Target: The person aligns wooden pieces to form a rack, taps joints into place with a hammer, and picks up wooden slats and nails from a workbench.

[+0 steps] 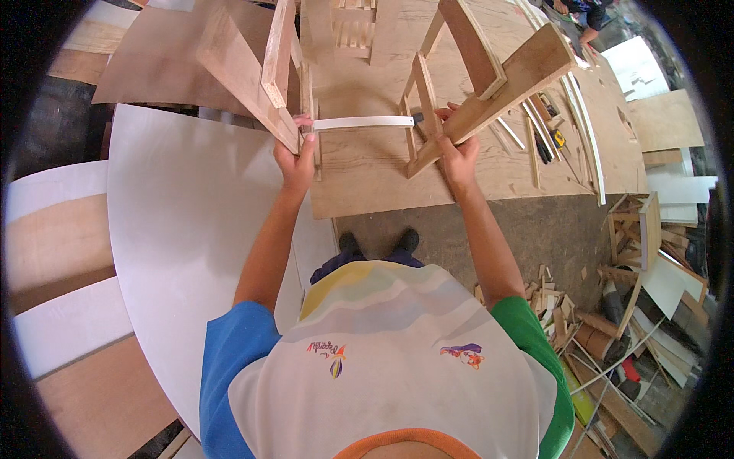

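My left hand (294,162) is closed around the near end of a wooden frame (243,73) made of joined boards. My right hand (460,157) grips the near part of a second wooden frame (520,70), its fingers partly hidden by the board. Both frames stand tilted over the plywood worktable (367,195), leaning outward from each other. Between them lies a narrow white strip (363,122), its left end near my left fingers. A small dark piece (418,118) sits at the strip's right end, close to the right frame.
Right on the table are a yellow tape measure (558,138), black-handled tool (544,147) and long strips (587,145). A large white panel (183,229) lies left. Wood scraps (562,314) cover the floor at lower right. Another person's hand (588,35) shows at the far right.
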`<state>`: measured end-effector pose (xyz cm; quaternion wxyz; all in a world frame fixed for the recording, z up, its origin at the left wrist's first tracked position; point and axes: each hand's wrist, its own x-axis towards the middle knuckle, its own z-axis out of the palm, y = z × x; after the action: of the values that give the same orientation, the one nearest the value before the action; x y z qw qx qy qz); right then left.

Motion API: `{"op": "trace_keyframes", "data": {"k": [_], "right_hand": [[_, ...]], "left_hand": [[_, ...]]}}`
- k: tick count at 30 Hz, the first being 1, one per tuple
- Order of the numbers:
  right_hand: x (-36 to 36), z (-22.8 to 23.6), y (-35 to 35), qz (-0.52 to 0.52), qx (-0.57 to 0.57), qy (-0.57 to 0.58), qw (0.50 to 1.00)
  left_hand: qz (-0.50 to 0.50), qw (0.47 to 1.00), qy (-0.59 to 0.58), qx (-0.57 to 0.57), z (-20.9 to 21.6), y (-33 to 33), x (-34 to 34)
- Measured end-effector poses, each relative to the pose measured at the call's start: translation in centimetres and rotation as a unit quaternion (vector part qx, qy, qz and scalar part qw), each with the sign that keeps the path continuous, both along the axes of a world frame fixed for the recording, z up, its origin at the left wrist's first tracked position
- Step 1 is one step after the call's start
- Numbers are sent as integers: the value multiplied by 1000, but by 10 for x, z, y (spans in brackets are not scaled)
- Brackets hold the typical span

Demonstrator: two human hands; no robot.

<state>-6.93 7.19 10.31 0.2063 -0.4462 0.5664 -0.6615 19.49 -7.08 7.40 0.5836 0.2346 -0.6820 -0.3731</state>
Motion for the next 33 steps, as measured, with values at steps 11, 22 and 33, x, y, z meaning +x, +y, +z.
{"op": "trace_keyframes", "data": {"k": [11,22,33], "right_hand": [[0,1,4,4,32,35,999],[1,-1,13,36,-57,-48,997],[-73,-195,120,-104,509,269,811]], "left_hand": [[-14,997,53,54,55,8,-1],[-25,995,68,71,37,0,-1],[-13,994,66,85,42,3,-2]]}}
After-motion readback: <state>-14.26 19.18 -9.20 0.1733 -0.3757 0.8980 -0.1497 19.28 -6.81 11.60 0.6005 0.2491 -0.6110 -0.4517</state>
